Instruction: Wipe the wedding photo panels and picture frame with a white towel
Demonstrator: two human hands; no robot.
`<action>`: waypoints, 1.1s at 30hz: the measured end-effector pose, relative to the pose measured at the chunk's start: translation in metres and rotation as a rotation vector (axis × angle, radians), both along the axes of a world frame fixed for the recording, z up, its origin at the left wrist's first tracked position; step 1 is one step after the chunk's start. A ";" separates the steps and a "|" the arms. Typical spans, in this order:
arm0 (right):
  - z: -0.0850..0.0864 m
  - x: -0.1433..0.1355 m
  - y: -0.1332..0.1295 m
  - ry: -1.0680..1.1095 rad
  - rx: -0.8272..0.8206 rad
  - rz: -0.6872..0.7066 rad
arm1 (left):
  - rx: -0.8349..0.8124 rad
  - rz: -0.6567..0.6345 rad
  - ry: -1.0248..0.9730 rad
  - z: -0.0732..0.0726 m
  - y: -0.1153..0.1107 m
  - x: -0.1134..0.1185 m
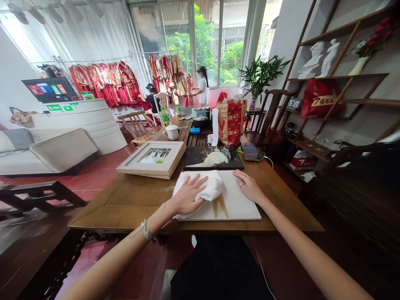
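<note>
I watch the left hand (pixel 191 196) lie spread on the white cloth (pixel 215 186), left of the right hand (pixel 249 186), which rests, fingers extended, on the white panel (pixel 242 207).

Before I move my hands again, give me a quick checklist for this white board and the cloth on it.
1. Left hand on the white cloth: ok, palm down, fingers spread.
2. Right hand on the white board: ok, resting by its right side.
3. Board lying flat within the near edge of the table: ok.
4. Whole face of the board visible: not ok, cloth and hands cover part of it.
5. Gap between the board and the dark panel beyond it: cannot tell, their edges look very close.
6. Lid on the white cup: ok.
</note>
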State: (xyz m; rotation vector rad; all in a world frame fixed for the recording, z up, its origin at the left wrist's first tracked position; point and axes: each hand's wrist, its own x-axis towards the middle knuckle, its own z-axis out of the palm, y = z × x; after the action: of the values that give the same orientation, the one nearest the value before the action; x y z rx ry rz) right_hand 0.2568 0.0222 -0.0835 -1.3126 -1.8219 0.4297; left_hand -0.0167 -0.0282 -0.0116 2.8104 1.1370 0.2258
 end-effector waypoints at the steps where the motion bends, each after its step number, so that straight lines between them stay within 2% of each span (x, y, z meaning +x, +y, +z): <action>1: 0.000 0.000 0.000 -0.003 -0.001 0.001 | 0.004 0.021 0.000 -0.001 0.013 0.002; 5: 0.000 0.001 0.000 -0.026 0.000 0.001 | 0.045 0.093 -0.004 -0.006 0.048 0.007; 8: 0.001 0.000 0.000 -0.039 -0.003 -0.004 | 0.049 0.114 -0.010 -0.010 0.046 0.007; 10: 0.002 0.000 -0.001 -0.044 -0.007 -0.005 | 0.040 0.110 -0.012 -0.011 0.030 0.007; 16: 0.004 -0.001 -0.002 -0.063 -0.002 -0.003 | 0.054 -0.004 0.032 -0.008 -0.046 0.008; 19: 0.003 -0.001 -0.002 -0.064 0.003 -0.006 | 0.054 0.000 0.054 -0.005 -0.061 0.016; 21: 0.001 -0.001 -0.001 -0.048 0.004 -0.002 | 0.063 0.038 0.061 -0.004 -0.055 0.027; 23: 0.000 -0.001 0.000 -0.006 0.001 0.008 | 0.080 0.081 0.062 -0.004 -0.039 0.044; 26: 0.000 0.002 0.001 0.107 -0.028 0.033 | 0.121 0.127 0.059 -0.005 -0.012 0.076; 28: 0.001 0.006 0.002 0.211 -0.092 0.058 | 0.150 0.141 0.052 -0.008 -0.003 0.098; 30: 0.004 0.011 0.003 0.323 -0.177 0.065 | 0.168 0.154 0.046 -0.011 -0.006 0.117; 33: 0.007 0.018 0.006 0.452 -0.228 0.022 | 0.169 0.114 0.042 -0.015 -0.031 0.134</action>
State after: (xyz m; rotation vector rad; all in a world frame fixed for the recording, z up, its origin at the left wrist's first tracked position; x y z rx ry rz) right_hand 0.2751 0.0282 -0.0764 -1.2229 -1.4384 0.8904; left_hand 0.1169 -0.0587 -0.0267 2.9101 1.3502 0.2867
